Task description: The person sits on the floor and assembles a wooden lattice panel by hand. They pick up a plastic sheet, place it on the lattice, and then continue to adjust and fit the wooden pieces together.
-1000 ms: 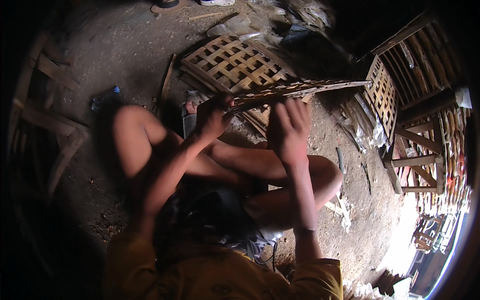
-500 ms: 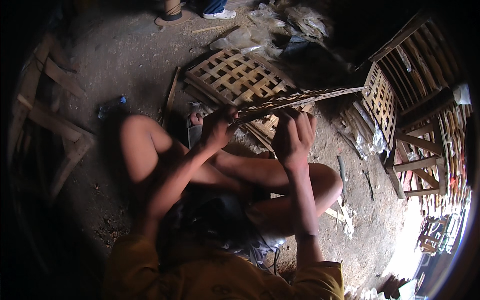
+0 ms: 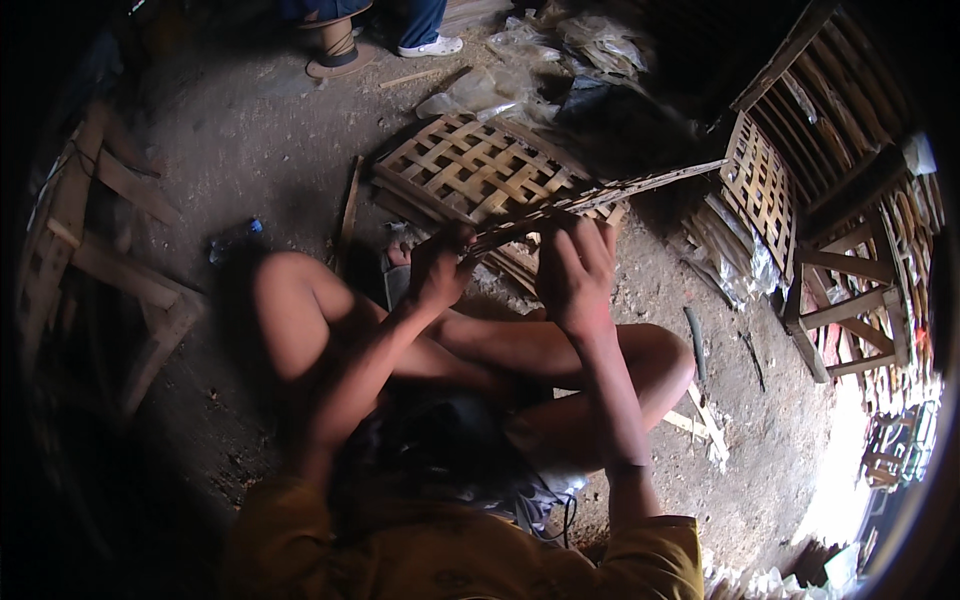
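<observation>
A woven bamboo panel [image 3: 640, 184] is held up nearly edge-on above my crossed legs, slanting up to the right. My left hand [image 3: 440, 270] is closed around its near left end. Farther right along its lower edge, my right hand [image 3: 578, 272] is closed with the knuckles up. Both hands' fingertips are partly hidden by the panel and the hands themselves. Just beyond lies a stack of woven bamboo panels [image 3: 468, 165] with an open lattice, on the floor.
Another woven panel [image 3: 757, 185] leans at the right, beside bundled slats [image 3: 722, 250] and a wooden frame [image 3: 848, 308]. Crumpled plastic sheeting [image 3: 495, 92] lies at the back, near a wooden spool [image 3: 340, 50] and another person's white shoe [image 3: 432, 47]. A plastic bottle [image 3: 235, 240] lies left.
My right hand has shifted slightly left along the panel's edge, closer to my left hand. The left hand keeps its grip. The whole view has tilted a little.
</observation>
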The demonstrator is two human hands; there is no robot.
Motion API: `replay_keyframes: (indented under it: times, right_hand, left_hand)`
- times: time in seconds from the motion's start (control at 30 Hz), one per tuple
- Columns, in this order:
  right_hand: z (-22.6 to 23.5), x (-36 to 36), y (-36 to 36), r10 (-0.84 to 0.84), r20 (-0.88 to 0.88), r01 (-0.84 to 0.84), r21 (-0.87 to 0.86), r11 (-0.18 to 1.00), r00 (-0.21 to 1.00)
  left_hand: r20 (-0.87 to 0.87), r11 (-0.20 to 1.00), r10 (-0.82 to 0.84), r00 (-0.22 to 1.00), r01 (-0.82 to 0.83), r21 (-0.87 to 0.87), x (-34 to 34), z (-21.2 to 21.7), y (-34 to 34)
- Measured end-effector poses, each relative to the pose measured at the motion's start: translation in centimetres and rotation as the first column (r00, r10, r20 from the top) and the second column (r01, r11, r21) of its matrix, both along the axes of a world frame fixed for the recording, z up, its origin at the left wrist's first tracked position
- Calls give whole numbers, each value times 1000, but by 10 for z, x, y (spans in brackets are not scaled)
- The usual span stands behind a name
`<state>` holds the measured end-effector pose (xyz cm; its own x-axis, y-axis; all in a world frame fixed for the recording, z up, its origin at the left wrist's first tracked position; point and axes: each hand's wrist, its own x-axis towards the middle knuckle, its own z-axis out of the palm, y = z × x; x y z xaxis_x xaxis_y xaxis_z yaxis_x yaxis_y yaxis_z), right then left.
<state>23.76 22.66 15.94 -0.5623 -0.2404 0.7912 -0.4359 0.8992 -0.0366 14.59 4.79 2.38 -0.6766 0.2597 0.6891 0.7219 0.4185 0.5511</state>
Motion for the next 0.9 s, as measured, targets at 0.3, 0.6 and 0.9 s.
replay_keyframes:
  times: [0.3,0.6,0.9]
  right_hand:
    - [-2,0,1,-23,59,24,-22,999,998]
    - [-8,-10,26,-99,-141,39,-376,926,985]
    - [-8,-9,26,-76,-101,32,-381,924,992]
  left_hand:
    - [-88,999,10,996,-6,43,-2,1,-1]
    - [-2,950,-120,993,115,291,-25,37,1]
    - [-256,940,-104,961,179,290,-16,82,37]
